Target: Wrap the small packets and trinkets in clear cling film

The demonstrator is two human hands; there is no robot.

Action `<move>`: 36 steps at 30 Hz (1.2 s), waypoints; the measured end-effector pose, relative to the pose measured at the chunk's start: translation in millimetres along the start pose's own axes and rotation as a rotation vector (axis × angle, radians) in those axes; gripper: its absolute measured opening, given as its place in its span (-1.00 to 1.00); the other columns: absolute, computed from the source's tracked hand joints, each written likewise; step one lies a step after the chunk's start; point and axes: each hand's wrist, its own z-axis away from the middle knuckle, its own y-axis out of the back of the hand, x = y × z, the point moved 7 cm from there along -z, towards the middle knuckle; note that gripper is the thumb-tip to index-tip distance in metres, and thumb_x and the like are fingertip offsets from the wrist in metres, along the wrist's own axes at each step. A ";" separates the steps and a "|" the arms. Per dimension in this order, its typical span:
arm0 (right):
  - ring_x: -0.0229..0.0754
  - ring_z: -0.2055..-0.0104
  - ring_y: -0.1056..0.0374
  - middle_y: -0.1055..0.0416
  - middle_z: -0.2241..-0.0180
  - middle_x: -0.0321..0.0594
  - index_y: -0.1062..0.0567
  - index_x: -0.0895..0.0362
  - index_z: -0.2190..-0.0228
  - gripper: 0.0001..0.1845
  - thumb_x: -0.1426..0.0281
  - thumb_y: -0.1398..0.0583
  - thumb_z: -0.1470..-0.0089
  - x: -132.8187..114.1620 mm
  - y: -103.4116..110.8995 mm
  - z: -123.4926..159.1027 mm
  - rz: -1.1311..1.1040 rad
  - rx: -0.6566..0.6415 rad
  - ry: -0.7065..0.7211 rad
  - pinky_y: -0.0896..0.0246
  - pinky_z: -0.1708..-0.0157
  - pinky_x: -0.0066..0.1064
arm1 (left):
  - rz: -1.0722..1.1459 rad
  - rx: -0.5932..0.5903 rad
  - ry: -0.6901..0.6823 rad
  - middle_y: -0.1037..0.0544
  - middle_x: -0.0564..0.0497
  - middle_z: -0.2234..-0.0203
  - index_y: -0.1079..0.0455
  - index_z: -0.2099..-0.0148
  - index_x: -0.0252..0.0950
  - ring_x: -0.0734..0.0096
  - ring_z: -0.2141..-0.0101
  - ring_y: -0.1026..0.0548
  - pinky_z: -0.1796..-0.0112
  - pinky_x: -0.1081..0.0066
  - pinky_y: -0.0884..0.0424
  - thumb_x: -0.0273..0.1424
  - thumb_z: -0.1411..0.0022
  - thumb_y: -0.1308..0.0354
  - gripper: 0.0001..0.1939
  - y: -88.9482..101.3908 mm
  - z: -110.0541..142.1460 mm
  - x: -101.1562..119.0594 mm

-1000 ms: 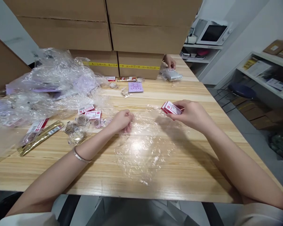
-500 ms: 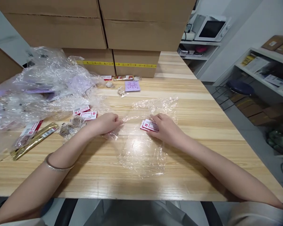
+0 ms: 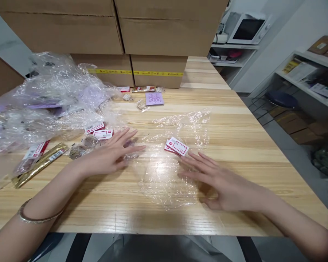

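Observation:
A clear plastic bag [image 3: 164,182] lies flat on the wooden table. Two overlapping white and red packets [image 3: 177,146] rest on it. My right hand [image 3: 218,178] is open beside the bag, fingers spread, fingertips close to the packets; whether they touch cannot be told. With fingers apart, my left hand [image 3: 109,154] is open over the bag's left edge and holds nothing. Just beyond that hand are another white and red packet [image 3: 103,134] and small clear bags with brown contents [image 3: 78,151], partly hidden by the wrist.
Crumpled clear bags with purple cards [image 3: 54,91] pile up at the left. A gold stick packet [image 3: 41,165] lies nearer me. A purple card [image 3: 154,98] and small packets sit before the stacked cardboard boxes [image 3: 158,69]. Shelves and a microwave [image 3: 246,29] stand beyond the table.
My right hand has let go of the two packets and moved right and nearer me. My left hand has released the plastic bag, opened and shifted left.

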 end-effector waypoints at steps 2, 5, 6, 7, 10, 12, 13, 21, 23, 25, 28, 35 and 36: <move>0.05 -0.40 0.04 -0.19 -0.31 -0.16 -0.34 0.00 -0.22 -0.30 0.48 -0.20 -0.02 -15.3 -1.1 -9.4 0.008 0.072 0.083 0.11 -0.34 0.15 | 0.088 0.021 -0.047 0.13 0.05 -0.44 -0.27 -0.29 0.08 -0.06 -0.40 0.19 -0.28 -0.16 0.05 -0.33 -0.30 -0.16 -0.47 1.8 -6.8 7.6; -0.03 -0.28 -0.23 -0.46 -0.10 -0.16 -0.47 0.05 -0.05 -0.55 0.53 -0.13 -0.12 -23.0 -4.8 -17.8 -0.063 0.178 0.198 -0.05 -0.30 0.02 | 0.282 0.038 -0.090 -0.17 0.04 -0.36 -0.46 -0.14 0.01 0.09 -0.39 0.07 -0.29 -0.10 0.04 -0.28 -0.37 -0.09 -0.67 2.2 -17.6 15.2; -0.05 -0.19 -0.34 -0.53 -0.02 -0.18 -0.50 0.05 0.03 -0.63 0.52 -0.12 -0.15 -17.4 -5.0 -18.4 -0.127 0.220 0.180 -0.16 -0.25 -0.02 | 0.357 0.029 -0.096 -0.30 0.03 -0.29 -0.50 -0.09 -0.03 0.14 -0.37 -0.02 -0.30 -0.08 0.05 -0.28 -0.39 -0.06 -0.70 0.3 -19.8 15.9; -0.08 -0.06 -0.44 -0.57 0.09 -0.19 -0.51 0.04 0.11 -0.70 0.51 -0.09 -0.17 -6.4 -4.3 -18.1 -0.208 0.274 0.107 -0.28 -0.14 -0.08 | 0.429 0.021 -0.086 -0.42 0.02 -0.21 -0.53 -0.05 -0.06 0.18 -0.34 -0.12 -0.31 -0.05 0.05 -0.27 -0.40 -0.04 -0.71 -2.4 -21.3 15.3; -0.17 0.39 -0.45 -0.51 0.42 -0.27 -0.43 0.03 0.32 -0.80 0.42 -0.02 -0.25 46.2 -1.8 -7.7 -0.479 0.503 -0.331 -0.39 0.34 -0.28 | 0.594 0.051 0.049 -0.59 -0.01 0.00 -0.59 0.06 -0.14 0.18 -0.22 -0.34 -0.29 0.04 -0.05 -0.17 -0.39 -0.02 -0.66 -9.8 -22.3 7.5; -0.21 0.51 -0.32 -0.40 0.51 -0.31 -0.36 0.02 0.40 -0.80 0.33 -0.02 -0.26 76.3 -3.4 2.6 -0.633 0.647 -0.589 -0.27 0.49 -0.35 | 0.668 0.098 0.166 -0.64 -0.05 0.10 -0.60 0.13 -0.21 0.15 -0.10 -0.47 -0.18 0.13 -0.27 -0.09 -0.37 -0.03 -0.60 -13.4 -22.7 3.6; -0.22 0.52 -0.29 -0.37 0.53 -0.33 -0.34 0.02 0.41 -0.81 0.29 -0.04 -0.24 87.3 -4.7 5.6 -0.706 0.701 -0.672 -0.22 0.52 -0.37 | 0.704 0.124 0.220 -0.66 -0.07 0.17 -0.59 0.16 -0.24 0.16 0.00 -0.54 -0.09 0.18 -0.37 -0.07 -0.36 -0.03 -0.58 -14.9 -23.7 2.7; -0.13 0.27 -0.47 -0.52 0.22 -0.21 -0.30 -0.02 -0.04 -0.47 0.10 -0.21 -0.07 114.9 0.7 7.9 -0.923 0.791 -0.730 -0.38 0.25 -0.26 | 0.938 0.264 0.487 -0.54 0.09 0.61 -0.31 0.30 -0.23 0.34 0.58 -0.54 0.49 0.41 -0.42 -0.03 -0.33 -0.01 -0.62 -29.7 -49.1 -0.8; -0.15 0.35 -0.44 -0.49 0.18 -0.20 -0.25 -0.03 -0.14 -0.27 0.10 -0.31 0.02 113.9 7.4 6.1 -0.737 0.727 -0.682 -0.36 0.34 -0.28 | 0.776 0.297 0.500 -0.47 0.10 0.67 -0.27 0.36 -0.23 0.34 0.61 -0.50 0.47 0.39 -0.39 -0.06 -0.38 0.06 -0.61 -23.5 -53.8 -2.2; -0.20 0.49 -0.36 -0.45 0.28 -0.23 -0.29 0.01 -0.13 -0.28 0.08 -0.32 0.02 120.6 9.4 6.0 -0.586 0.692 -0.714 -0.28 0.49 -0.32 | 0.498 0.322 0.539 -0.42 0.08 0.70 -0.26 0.40 -0.24 0.31 0.58 -0.49 0.39 0.35 -0.39 -0.14 -0.42 0.12 -0.60 -14.8 -55.4 -4.4; -0.15 0.49 -0.36 -0.42 0.37 -0.22 -0.37 0.10 -0.05 -0.43 0.08 -0.24 -0.08 133.1 11.1 5.2 -0.340 0.654 -0.777 -0.29 0.46 -0.25 | 0.067 0.270 0.614 -0.50 -0.07 0.54 -0.34 0.32 -0.30 0.19 0.40 -0.53 0.30 0.26 -0.40 -0.27 -0.41 0.08 -0.69 -10.5 -54.1 -4.7; 0.15 -0.12 -0.31 -0.37 -0.09 0.05 -0.10 0.03 -0.30 -0.25 0.30 -0.22 -0.14 63.9 26.8 -16.1 0.314 0.706 -0.111 -0.27 -0.04 0.08 | -0.237 0.531 -0.135 -0.43 -0.26 -0.06 -0.23 -0.19 -0.31 0.06 -0.10 -0.39 -0.04 0.09 -0.36 -0.45 -0.36 0.01 -0.63 -13.8 -63.7 75.6; 0.14 -0.17 -0.29 -0.34 -0.15 0.03 -0.06 0.02 -0.32 -0.20 0.28 -0.23 -0.13 56.5 19.5 -24.0 0.248 0.601 -0.010 -0.26 -0.08 0.07 | -0.181 0.477 -0.256 -0.41 -0.26 -0.10 -0.20 -0.22 -0.31 0.07 -0.14 -0.36 -0.08 0.09 -0.34 -0.39 -0.36 -0.02 -0.59 -20.1 -69.5 87.1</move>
